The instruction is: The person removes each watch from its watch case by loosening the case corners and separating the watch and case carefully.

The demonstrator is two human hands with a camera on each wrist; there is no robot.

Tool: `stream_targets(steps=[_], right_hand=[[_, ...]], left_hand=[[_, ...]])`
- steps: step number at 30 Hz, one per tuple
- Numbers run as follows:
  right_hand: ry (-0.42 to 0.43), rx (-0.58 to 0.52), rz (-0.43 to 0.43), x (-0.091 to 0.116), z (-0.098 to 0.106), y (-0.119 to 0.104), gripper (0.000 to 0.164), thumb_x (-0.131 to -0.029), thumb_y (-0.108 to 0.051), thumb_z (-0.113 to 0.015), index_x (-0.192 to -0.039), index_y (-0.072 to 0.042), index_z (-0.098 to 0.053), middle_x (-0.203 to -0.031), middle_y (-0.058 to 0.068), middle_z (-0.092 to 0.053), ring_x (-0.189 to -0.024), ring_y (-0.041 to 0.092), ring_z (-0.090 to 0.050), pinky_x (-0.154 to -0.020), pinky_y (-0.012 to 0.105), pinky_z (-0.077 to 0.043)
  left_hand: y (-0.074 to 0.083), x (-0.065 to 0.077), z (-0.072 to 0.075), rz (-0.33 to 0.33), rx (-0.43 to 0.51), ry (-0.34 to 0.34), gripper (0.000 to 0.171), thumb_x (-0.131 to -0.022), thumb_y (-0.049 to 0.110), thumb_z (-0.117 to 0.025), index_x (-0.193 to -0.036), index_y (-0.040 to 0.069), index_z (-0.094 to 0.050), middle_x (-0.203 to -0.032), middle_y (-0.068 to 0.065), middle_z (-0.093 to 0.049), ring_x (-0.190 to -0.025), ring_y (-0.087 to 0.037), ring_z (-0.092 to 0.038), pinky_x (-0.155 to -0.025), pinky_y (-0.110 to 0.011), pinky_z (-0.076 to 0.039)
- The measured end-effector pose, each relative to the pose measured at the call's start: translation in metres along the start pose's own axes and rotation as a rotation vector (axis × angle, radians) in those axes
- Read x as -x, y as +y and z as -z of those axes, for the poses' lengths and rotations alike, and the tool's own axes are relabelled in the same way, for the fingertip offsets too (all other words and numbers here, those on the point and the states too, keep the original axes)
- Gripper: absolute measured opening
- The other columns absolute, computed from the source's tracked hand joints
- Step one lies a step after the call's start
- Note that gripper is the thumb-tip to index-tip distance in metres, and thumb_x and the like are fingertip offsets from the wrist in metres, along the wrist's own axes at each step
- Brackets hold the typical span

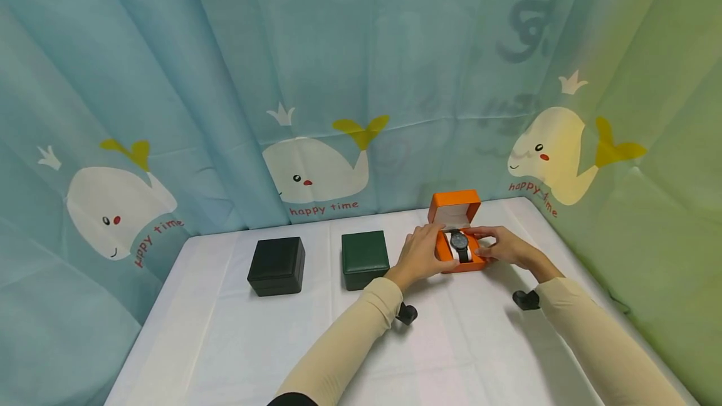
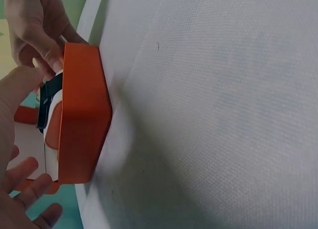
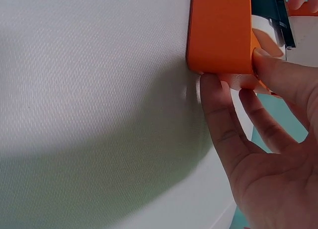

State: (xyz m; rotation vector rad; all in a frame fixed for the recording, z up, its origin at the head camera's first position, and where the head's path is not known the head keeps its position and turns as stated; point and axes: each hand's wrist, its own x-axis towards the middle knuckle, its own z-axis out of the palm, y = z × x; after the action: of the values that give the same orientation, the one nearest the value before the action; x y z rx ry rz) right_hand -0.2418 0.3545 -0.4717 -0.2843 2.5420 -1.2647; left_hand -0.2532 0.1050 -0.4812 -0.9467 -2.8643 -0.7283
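An orange watch box (image 1: 478, 264) stands on the white table with its lid (image 1: 454, 197) raised. Inside, a black-strapped wristwatch (image 1: 459, 242) with a dark dial sits round a white cushion. My right hand (image 1: 510, 248) pinches the box's right wall, its thumb (image 3: 271, 62) at the inner rim and fingers against the outside. On the left side, my left hand (image 1: 420, 252) hovers close to the box and watch, its fingers spread and loosely bent. The left wrist view shows the left thumb (image 2: 22, 85) near the watch strap; whether it touches cannot be told.
A closed dark green box (image 1: 363, 259) stands left of the left hand, and a closed black box (image 1: 276, 265) farther left. Behind the table hangs a blue curtain (image 1: 316, 80) with whale prints; a green curtain (image 1: 648, 237) borders the right side.
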Motion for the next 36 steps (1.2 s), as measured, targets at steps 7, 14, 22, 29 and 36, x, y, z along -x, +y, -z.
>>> stream_targets(steps=[7, 14, 22, 29, 36], right_hand=[[-0.011, -0.036, -0.017, 0.0, 0.001, 0.001, 0.059, -0.097, -0.002, -0.068, -0.151, 0.003, -0.046, -0.145, 0.037, -0.046, -0.098, 0.03, -0.062, -0.074, 0.033, -0.057], [-0.009, -0.012, 0.009, 0.002, 0.002, -0.001, 0.058, -0.097, -0.003, -0.068, -0.151, 0.003, -0.046, -0.143, 0.036, -0.048, -0.099, 0.03, -0.061, -0.073, 0.031, -0.055], [-0.009, -0.017, 0.019, 0.002, 0.001, -0.002, 0.058, -0.097, -0.001, -0.067, -0.151, 0.003, -0.047, -0.144, 0.037, -0.047, -0.098, 0.03, -0.062, -0.072, 0.031, -0.055], [0.001, -0.015, -0.011, 0.001, 0.001, -0.002, 0.058, -0.096, 0.001, -0.066, -0.151, 0.001, -0.047, -0.144, 0.037, -0.046, -0.092, 0.028, -0.063, -0.072, 0.031, -0.055], [0.007, -0.015, -0.021, 0.0, 0.0, -0.001, 0.059, -0.095, 0.0, -0.067, -0.151, 0.001, -0.047, -0.143, 0.037, -0.046, -0.085, 0.025, -0.064, -0.071, 0.032, -0.056]], left_hand=[[0.0, -0.007, -0.002, -0.022, -0.039, -0.019, 0.081, -0.088, 0.055, -0.075, -0.153, 0.018, -0.044, -0.148, 0.0, -0.053, -0.128, -0.021, -0.051, -0.104, -0.034, -0.043], [0.002, -0.016, -0.001, -0.07, -0.118, -0.076, 0.079, -0.088, 0.056, -0.075, -0.153, 0.023, -0.045, -0.145, 0.001, -0.054, -0.126, -0.02, -0.053, -0.102, -0.036, -0.045], [0.005, -0.025, -0.001, -0.062, -0.14, -0.118, 0.077, -0.089, 0.056, -0.075, -0.153, 0.025, -0.046, -0.144, 0.0, -0.057, -0.121, -0.022, -0.056, -0.102, -0.038, -0.046], [0.009, -0.03, 0.001, -0.043, -0.179, -0.128, 0.075, -0.088, 0.052, -0.078, -0.151, 0.025, -0.049, -0.137, 0.002, -0.064, -0.117, -0.02, -0.057, -0.101, -0.037, -0.046], [0.015, -0.032, 0.002, -0.018, -0.224, -0.125, 0.067, -0.085, 0.051, -0.081, -0.143, 0.025, -0.058, -0.125, 0.006, -0.069, -0.108, -0.018, -0.056, -0.095, -0.035, -0.046]])
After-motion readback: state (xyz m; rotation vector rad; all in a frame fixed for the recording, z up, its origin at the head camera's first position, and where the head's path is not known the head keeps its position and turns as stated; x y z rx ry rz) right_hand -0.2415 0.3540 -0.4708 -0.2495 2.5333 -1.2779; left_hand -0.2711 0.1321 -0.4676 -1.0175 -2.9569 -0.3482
